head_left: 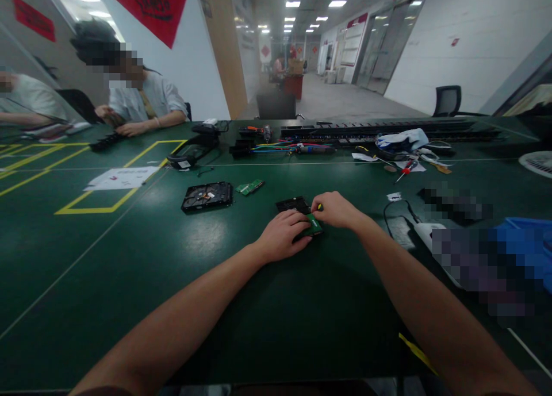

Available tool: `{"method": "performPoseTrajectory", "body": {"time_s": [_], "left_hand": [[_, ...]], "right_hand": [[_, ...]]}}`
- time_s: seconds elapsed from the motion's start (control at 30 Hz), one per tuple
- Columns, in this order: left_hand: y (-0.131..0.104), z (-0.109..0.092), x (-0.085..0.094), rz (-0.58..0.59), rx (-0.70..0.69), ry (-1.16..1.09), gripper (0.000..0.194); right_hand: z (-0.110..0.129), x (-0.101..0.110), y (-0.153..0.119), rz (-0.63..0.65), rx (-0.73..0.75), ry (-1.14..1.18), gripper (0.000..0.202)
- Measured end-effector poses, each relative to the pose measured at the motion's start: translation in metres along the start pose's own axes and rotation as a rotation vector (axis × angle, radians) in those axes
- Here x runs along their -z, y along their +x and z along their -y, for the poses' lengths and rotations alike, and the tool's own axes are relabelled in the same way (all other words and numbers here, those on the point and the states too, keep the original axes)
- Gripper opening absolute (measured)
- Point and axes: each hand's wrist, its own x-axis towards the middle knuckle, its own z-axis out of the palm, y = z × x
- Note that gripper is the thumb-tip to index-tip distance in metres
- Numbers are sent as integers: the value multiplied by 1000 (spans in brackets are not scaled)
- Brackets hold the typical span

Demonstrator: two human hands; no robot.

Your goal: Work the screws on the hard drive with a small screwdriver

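Smooth glossy tabletop, matt paper sheet

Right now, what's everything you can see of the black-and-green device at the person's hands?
The black-and-green device looks low and flat: a dark part at its far left, possibly plastic or metal, and a green circuit board at its near right. It lies on the green tabletop. The left hand covers its middle, hiding whether the parts join. The right hand, pinching something small and yellow, is at its right edge; contact is unclear.
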Motion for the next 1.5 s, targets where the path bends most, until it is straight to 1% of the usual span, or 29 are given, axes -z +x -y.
{"method": "performPoseTrajectory", "body": {"time_s": [0.73,0.97,1.27,1.5], "left_hand": [[-1,2,-2,-10,-12,1,30],[0,0,0,-24,-15,-3,28],[-1,1,0,-7,-5,-6,30],[0,1,0,1,-5,6,31]], "right_hand": [[2,6,-4,10,0,58,12],[-2,10,-4,-17,-31,44,14],[-3,6,-3,-10,-38,55,16],[-8,7,-4,-17,-66,68,14]]}}
